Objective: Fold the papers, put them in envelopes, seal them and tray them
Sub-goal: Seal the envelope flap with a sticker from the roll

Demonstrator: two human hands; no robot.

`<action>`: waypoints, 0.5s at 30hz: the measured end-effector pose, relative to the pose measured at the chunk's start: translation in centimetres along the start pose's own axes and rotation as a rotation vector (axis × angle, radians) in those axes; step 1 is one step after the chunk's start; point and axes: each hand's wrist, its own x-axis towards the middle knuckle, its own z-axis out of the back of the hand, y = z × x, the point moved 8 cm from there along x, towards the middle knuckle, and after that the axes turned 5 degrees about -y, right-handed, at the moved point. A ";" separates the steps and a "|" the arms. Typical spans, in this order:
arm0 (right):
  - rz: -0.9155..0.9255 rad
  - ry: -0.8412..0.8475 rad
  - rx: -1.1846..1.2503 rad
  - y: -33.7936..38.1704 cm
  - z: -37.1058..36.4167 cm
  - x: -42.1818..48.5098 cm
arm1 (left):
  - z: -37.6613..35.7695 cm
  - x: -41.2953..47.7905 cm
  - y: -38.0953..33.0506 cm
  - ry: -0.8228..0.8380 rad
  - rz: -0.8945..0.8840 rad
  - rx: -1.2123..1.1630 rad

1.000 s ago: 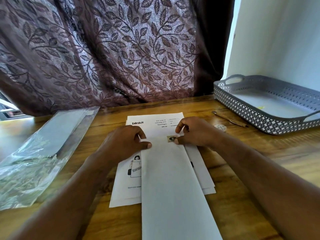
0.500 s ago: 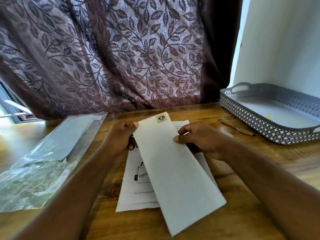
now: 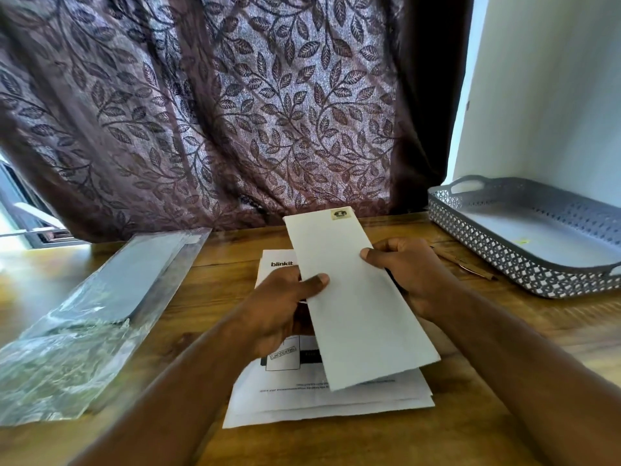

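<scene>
My left thumb presses flat on the face of the envelope (image 3: pixel 353 297), and the rest of the left hand (image 3: pixel 279 307) curls behind its long edge, so that hand pinches it. My right hand (image 3: pixel 406 270) grips the opposite edge, thumb tip on the front and fingers hidden behind. I hold it by both long edges, lifted clear of the table (image 3: pixel 504 381) and tilted away from me, which I judge keeps it flat and lets me check the small sticker (image 3: pixel 340 214) at its far end. Directly beneath lies the stack of printed papers (image 3: pixel 319 398) waiting to be folded. To the left a clear plastic sleeve (image 3: pixel 100 314) holds more envelopes. The grey tray (image 3: pixel 504 250) stands at the right, well apart, with a pen (image 3: pixel 463 264) just beside it; I judge this envelope goes there next.
</scene>
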 end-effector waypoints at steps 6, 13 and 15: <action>-0.073 0.153 -0.056 0.2 -0.9 -1.6 | 1.5 0.5 -0.9 -0.105 -0.103 -0.131; -0.152 0.250 -0.042 -0.7 -0.7 -3.9 | 3.3 1.0 -1.2 -0.208 -0.113 -0.219; -0.149 0.156 -0.004 -0.7 0.1 -4.0 | 2.9 0.9 -1.0 -0.181 -0.096 -0.235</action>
